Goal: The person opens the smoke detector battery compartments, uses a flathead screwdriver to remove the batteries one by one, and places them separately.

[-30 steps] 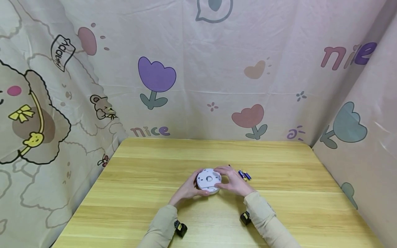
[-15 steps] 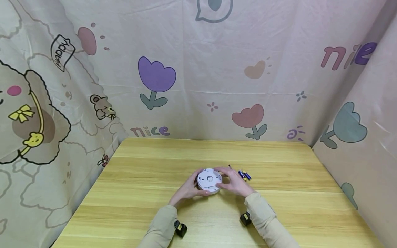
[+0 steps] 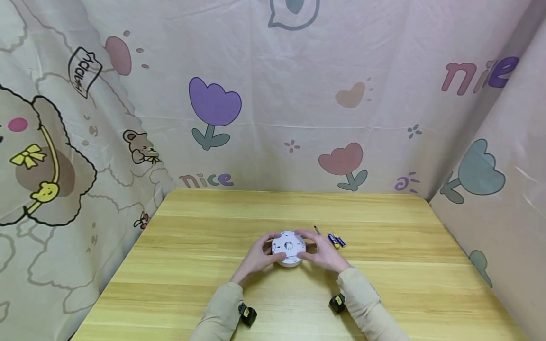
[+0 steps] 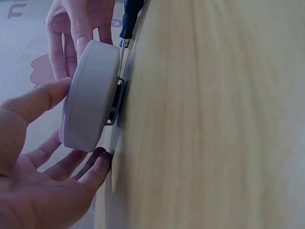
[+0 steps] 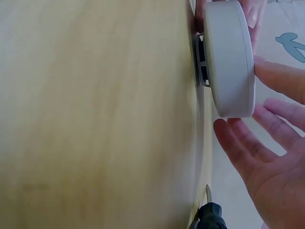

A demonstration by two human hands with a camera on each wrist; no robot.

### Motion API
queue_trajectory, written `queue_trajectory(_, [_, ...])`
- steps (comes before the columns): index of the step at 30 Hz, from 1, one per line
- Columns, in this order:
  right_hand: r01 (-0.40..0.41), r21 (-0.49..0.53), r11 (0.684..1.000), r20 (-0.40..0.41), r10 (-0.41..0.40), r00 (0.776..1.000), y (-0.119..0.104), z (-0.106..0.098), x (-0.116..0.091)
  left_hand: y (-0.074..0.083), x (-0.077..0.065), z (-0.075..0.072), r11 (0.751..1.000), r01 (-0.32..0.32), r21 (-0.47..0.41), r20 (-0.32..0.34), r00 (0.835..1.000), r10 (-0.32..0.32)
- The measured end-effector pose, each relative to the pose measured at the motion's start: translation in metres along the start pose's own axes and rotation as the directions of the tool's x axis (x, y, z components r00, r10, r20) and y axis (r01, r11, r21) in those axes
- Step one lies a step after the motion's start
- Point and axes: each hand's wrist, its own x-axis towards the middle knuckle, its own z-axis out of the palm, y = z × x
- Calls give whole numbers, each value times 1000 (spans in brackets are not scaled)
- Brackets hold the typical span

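A round white smoke detector (image 3: 288, 249) lies at the middle of the table with its marked back plate facing up. My left hand (image 3: 256, 256) holds its left side, thumb on the plate near the front and fingers around the rim. On the opposite side my right hand (image 3: 326, 252) grips the rim, its thumb also on the plate. In the left wrist view the smoke detector (image 4: 91, 98) shows its smooth side wall and a dark slotted vent beneath, close to the tabletop. The right wrist view shows the vent (image 5: 202, 61) too.
A screwdriver (image 3: 317, 230) with a dark handle lies behind my right hand, partly hidden by it. Several blue and yellow batteries (image 3: 336, 240) lie to its right. The wooden table (image 3: 204, 237) ends at a printed curtain (image 3: 273, 156) behind.
My left thumb has shifted from the smoke detector's front edge up onto its back plate, and the left fingers have regripped. More of the screwdriver shows behind my right hand.
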Motion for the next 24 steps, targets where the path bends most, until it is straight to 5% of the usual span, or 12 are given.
queue_trajectory(15, [-92,15,996,-22,92,995,-1,8,1,-1,0,-2,999,27,47,-33,999,-25])
queue_trajectory(24, [-183,169,969,28,181,983,0,9,1,1,-2,-3,997,14,70,-37,999,-12])
